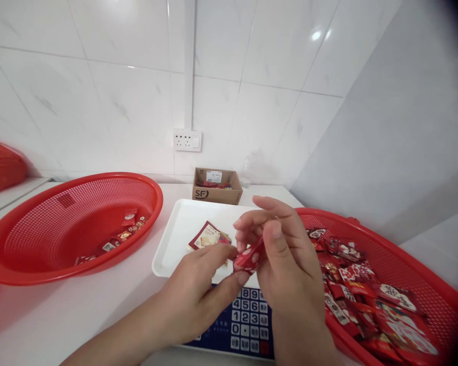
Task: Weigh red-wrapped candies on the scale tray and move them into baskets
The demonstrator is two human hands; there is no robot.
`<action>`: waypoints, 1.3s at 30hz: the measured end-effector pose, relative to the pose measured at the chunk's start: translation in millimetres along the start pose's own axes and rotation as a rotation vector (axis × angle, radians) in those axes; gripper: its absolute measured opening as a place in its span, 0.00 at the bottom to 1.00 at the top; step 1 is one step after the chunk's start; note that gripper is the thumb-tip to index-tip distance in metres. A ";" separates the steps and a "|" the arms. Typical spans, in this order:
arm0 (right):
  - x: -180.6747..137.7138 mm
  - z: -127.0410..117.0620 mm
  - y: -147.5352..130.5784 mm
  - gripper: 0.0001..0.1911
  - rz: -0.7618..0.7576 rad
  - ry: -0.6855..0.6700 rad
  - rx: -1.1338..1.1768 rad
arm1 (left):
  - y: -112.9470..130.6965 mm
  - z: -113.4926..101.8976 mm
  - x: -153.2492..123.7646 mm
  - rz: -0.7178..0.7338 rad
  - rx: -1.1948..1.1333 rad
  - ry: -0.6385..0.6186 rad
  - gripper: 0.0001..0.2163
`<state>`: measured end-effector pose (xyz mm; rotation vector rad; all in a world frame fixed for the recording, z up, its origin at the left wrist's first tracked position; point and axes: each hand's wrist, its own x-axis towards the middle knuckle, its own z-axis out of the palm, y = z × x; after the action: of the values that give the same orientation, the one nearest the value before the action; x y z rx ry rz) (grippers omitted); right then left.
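Note:
Both hands meet over the front of a scale. My left hand (198,290) pinches one end of a small red wrapped candy (249,259) between thumb and forefinger. My right hand (280,249) grips the other end with thumb and fingers. The candy hangs just above the white tray (175,239) of the scale, near its front edge. On the tray lie a few packets, the top one dark red with a cream picture (206,236). The scale's blue keypad (248,317) shows below my hands.
A red mesh basket (41,264) at left holds a few small packets. Another red basket (423,284) at right is filled with several red candies. A small cardboard box (217,186) stands by the tiled wall under a socket (188,141). A red bag (2,168) sits far left.

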<state>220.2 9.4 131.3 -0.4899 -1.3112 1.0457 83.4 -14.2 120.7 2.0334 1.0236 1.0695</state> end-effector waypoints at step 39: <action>-7.0 -3.7 -29.7 0.12 0.223 -0.264 -0.366 | 18.1 -12.6 -13.7 -0.152 -0.664 0.000 0.10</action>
<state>234.4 -10.0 150.5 -0.8083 -1.7264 1.0821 73.7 -33.0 135.8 1.3981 0.6819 1.1370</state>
